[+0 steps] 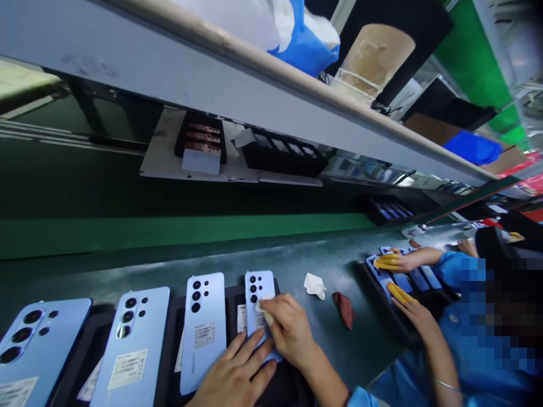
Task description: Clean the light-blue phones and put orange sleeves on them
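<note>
Phone [253, 323] and pale cloth [268, 319] met near the right end of a black tray [233, 299], the right hand [292, 328] pinching the cloth against the blue back just below the lenses [253, 289], while the left hand [237, 373] lay spread over the phone's lower end. Three more blue phones [204, 328] lay in a row to the left, and on the green bench [352, 345] to the right I saw a crumpled white cloth [314, 285] and a dark red cloth [344, 310]. Beyond, a co-worker's hands [418, 314] were over a second tray [386, 311] of phones.
</note>
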`<action>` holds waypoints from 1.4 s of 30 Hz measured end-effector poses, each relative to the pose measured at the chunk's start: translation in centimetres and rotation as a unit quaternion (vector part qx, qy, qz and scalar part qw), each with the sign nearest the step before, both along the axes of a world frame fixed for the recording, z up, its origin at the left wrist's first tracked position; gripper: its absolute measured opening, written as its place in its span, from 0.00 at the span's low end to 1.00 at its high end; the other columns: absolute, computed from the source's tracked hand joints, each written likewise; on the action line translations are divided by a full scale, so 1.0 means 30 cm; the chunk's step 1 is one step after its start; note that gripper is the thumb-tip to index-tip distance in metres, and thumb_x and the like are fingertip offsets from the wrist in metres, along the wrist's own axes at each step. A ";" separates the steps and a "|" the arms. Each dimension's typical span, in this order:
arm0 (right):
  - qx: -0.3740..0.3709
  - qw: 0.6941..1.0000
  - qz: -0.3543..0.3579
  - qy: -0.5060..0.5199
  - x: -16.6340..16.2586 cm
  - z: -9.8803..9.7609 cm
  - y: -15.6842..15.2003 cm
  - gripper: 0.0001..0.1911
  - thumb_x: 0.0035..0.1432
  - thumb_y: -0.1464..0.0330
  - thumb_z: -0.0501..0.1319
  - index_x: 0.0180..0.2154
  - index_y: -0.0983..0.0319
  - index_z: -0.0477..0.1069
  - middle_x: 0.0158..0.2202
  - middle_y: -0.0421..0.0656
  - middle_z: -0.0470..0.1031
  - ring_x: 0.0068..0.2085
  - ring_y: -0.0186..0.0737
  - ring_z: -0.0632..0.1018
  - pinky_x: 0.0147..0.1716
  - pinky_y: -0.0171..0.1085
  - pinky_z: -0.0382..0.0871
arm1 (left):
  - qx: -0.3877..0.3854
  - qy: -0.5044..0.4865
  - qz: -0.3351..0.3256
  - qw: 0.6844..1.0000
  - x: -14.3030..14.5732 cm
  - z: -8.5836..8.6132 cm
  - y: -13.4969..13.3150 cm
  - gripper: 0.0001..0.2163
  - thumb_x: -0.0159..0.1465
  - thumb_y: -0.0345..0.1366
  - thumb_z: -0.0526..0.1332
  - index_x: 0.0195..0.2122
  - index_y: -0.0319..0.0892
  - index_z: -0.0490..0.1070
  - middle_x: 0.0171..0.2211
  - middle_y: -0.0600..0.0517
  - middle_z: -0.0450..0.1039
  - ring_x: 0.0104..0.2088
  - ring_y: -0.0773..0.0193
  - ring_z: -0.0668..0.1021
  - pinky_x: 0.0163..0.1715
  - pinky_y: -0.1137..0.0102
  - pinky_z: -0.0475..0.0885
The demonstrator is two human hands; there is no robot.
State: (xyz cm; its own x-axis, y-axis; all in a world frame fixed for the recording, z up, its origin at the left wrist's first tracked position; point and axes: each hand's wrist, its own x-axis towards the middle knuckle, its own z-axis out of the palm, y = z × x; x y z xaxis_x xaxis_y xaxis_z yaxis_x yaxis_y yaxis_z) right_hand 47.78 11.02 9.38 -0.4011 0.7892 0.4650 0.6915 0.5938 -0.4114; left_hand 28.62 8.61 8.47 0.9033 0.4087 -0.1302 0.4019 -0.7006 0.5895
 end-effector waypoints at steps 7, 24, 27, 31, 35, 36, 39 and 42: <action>-0.008 0.999 0.045 0.001 -0.088 0.033 0.161 0.18 0.59 0.78 0.54 0.49 0.59 0.72 0.39 0.44 0.80 0.37 0.41 0.75 0.41 0.42 0.70 | -0.003 0.033 -0.011 0.999 0.000 0.024 0.009 0.35 0.59 0.35 0.70 0.66 0.47 0.57 0.67 0.44 0.50 0.67 0.44 0.56 0.64 0.48 0.56; 0.038 0.999 -0.007 0.017 -0.096 0.021 0.225 0.18 0.59 0.79 0.54 0.46 0.60 0.74 0.39 0.44 0.81 0.38 0.41 0.76 0.45 0.44 0.70 | 0.038 0.024 -0.002 0.999 0.000 -0.016 -0.013 0.32 0.62 0.38 0.66 0.66 0.49 0.56 0.69 0.47 0.48 0.68 0.46 0.54 0.65 0.50 0.55; 0.051 0.998 -0.029 0.023 -0.062 0.009 0.184 0.18 0.59 0.80 0.53 0.46 0.60 0.74 0.39 0.44 0.81 0.37 0.42 0.76 0.45 0.45 0.70 | 0.094 -0.014 -0.011 0.995 -0.007 -0.087 -0.021 0.30 0.65 0.43 0.63 0.67 0.49 0.55 0.69 0.47 0.47 0.68 0.46 0.54 0.64 0.51 0.57; 0.086 0.996 0.013 0.018 -0.049 -0.025 0.062 0.21 0.57 0.81 0.53 0.49 0.61 0.72 0.43 0.46 0.80 0.40 0.42 0.77 0.46 0.45 0.71 | 0.097 -0.047 -0.010 0.994 -0.013 -0.126 -0.020 0.28 0.68 0.49 0.56 0.68 0.50 0.52 0.67 0.47 0.55 0.67 0.48 0.56 0.64 0.51 0.57; 0.063 0.998 0.022 0.022 -0.085 -0.015 0.117 0.19 0.57 0.81 0.53 0.45 0.59 0.74 0.41 0.43 0.81 0.39 0.41 0.77 0.46 0.43 0.71 | 0.039 -0.004 -0.004 0.999 -0.012 -0.056 -0.014 0.29 0.67 0.47 0.60 0.67 0.50 0.54 0.68 0.46 0.53 0.67 0.46 0.56 0.64 0.48 0.56; 0.051 0.998 0.013 0.029 -0.090 -0.006 0.152 0.18 0.58 0.81 0.53 0.44 0.59 0.74 0.41 0.43 0.81 0.38 0.41 0.77 0.46 0.43 0.71 | 0.035 0.008 -0.003 0.999 -0.011 -0.039 -0.012 0.30 0.66 0.44 0.62 0.67 0.50 0.54 0.69 0.47 0.50 0.68 0.45 0.55 0.64 0.47 0.56; 0.044 0.997 -0.023 0.052 -0.085 0.016 0.213 0.17 0.60 0.80 0.52 0.41 0.60 0.75 0.40 0.43 0.82 0.38 0.41 0.79 0.47 0.44 0.70 | 0.039 0.020 -0.010 0.999 -0.008 -0.025 -0.009 0.32 0.62 0.39 0.66 0.66 0.50 0.55 0.69 0.48 0.46 0.68 0.43 0.53 0.64 0.46 0.55; 0.058 0.997 0.009 0.057 -0.071 0.003 0.143 0.16 0.58 0.80 0.53 0.41 0.58 0.75 0.40 0.41 0.82 0.38 0.39 0.80 0.49 0.43 0.70 | 0.040 0.000 -0.017 0.999 -0.009 -0.060 -0.004 0.31 0.65 0.44 0.63 0.67 0.50 0.54 0.69 0.47 0.49 0.68 0.44 0.54 0.64 0.47 0.56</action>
